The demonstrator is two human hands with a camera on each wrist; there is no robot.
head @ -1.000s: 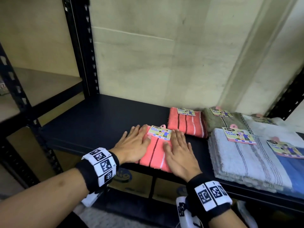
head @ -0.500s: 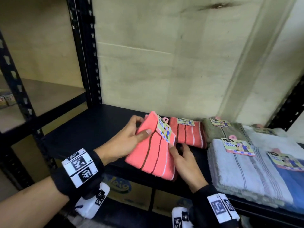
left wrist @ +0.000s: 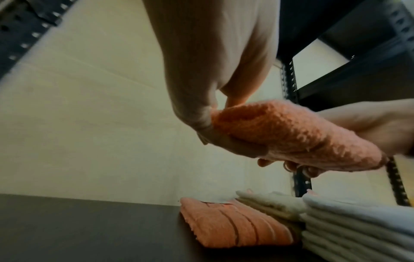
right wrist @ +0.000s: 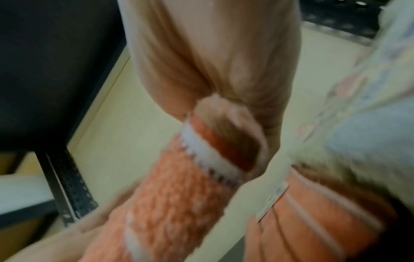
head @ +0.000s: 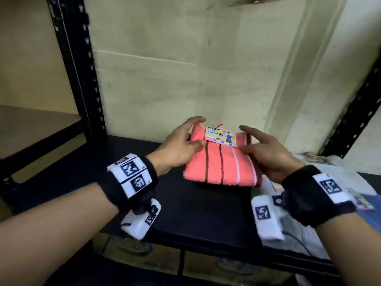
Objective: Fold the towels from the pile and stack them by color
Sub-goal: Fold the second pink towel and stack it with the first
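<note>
head / towel: folded coral towel [head: 220,162] with dark and white stripes and a paper tag [head: 220,135] at its far edge, held between both hands above the black shelf [head: 72,170], over the spot just left of the grey-white pile [head: 338,172]
head / handling: judged soft, light, floppy terry; the folds will slump if held by one corner, so take it at both side edges, thumb on top and fingers under, clear of the tag
head / left hand [head: 179,145]: on the towel's left edge, thumb on top face, fingers curled round the far corner
head / right hand [head: 266,151]: mirrors it on the right edge, thumb on top near the tag, index raised; wrists level, palms facing in
left wrist / grip: thumb and fingers [left wrist: 235,145] pinch the thick folded edge, holding it clear of the shelf
left wrist / target: second folded coral towel [left wrist: 235,228] lies flat on the shelf below, touching a cream stack [left wrist: 271,205] and a white stack [left wrist: 358,230]; likely landing spot by color
right wrist / grip: blurred; hand clamps the striped edge [right wrist: 212,156], fingers underneath not resolvable
right wrist / below: the shelved coral towel shows just under the held one, apart or touching unclear
</note>
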